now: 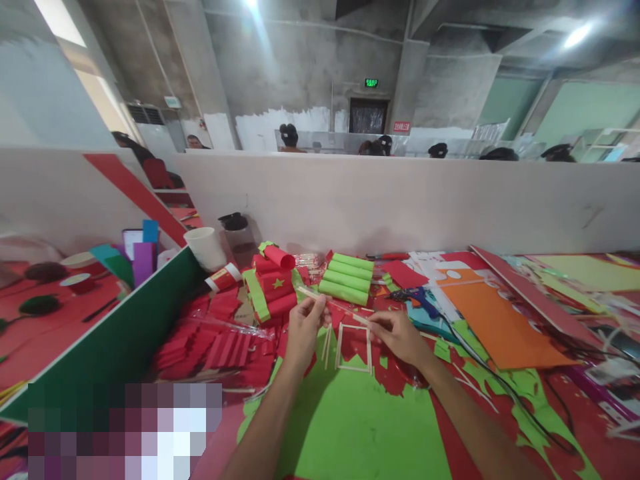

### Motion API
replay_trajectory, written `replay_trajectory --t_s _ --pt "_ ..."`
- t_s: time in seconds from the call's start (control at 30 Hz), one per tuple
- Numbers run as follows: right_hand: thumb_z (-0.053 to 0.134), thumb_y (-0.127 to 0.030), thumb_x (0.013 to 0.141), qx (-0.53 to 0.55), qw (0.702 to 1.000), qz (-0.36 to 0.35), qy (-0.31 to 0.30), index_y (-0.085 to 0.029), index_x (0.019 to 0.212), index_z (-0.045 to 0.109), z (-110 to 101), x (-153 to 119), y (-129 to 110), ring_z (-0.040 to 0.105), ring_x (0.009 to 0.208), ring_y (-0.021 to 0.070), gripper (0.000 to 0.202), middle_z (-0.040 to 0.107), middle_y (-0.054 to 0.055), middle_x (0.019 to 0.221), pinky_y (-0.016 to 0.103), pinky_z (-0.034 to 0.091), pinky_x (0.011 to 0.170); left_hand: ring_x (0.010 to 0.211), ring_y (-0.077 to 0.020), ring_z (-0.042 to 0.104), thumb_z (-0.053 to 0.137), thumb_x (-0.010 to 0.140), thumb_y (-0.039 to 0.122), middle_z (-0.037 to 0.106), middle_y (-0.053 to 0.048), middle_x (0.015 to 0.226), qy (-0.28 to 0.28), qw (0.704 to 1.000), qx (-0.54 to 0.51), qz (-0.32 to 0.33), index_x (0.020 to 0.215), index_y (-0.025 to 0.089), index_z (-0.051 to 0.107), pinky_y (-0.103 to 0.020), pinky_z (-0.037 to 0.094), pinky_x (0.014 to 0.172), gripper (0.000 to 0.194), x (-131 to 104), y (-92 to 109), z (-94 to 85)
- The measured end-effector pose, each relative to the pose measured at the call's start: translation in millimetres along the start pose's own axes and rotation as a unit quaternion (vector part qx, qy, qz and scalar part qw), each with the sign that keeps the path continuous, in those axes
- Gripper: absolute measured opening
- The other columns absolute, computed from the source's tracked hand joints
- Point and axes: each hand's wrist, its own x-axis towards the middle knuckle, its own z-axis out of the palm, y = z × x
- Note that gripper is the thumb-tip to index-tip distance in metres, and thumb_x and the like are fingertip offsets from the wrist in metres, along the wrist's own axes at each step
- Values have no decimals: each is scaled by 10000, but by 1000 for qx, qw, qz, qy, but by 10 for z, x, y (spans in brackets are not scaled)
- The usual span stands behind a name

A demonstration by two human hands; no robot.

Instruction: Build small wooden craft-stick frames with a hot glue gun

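My left hand [306, 327] pinches a thin pale wooden stick [307, 292] between thumb and fingers. Across from it, my right hand [400, 337] is closed on another pale stick [359, 320]; whether the two sticks join between the hands is hard to make out. Below them, a small square frame of sticks [339, 347] lies at the top of a bright green sheet [365, 427]. A few loose sticks [327, 348] rest to the left of the frame. Just beyond my hands sit a bundle of green paper rolls [347, 277] and red rolls with a yellow star [278, 284].
A blue glue gun [425, 301] with a cable lies right of my hands, near an orange sheet [493, 313] and green scraps. Folded red pieces [227, 350] are heaped left. A green board [100, 353] and a white partition [350, 200] edge the table; people sit beyond.
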Motion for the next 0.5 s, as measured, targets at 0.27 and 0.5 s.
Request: replay_trajectory --t_s 0.27,0.5 --pt "562 -394 890 21 1000 5 14 -201 748 691 60 -9 -51 617 609 191 272 722 33 704 288 470 587 488 -91 514 736 767 444 600 9 579 -60 995 75 -14 717 135 663 -194 371 466 322 -120 -68 140" --pt "556 -412 901 23 1000 -1 -2 -215 766 706 66 -12 -126 623 609 201 282 736 34 730 296 460 586 522 -103 526 758 742 446 606 -2 588 -92 990 106 -27 730 124 708 -213 417 517 326 -145 -52 176"
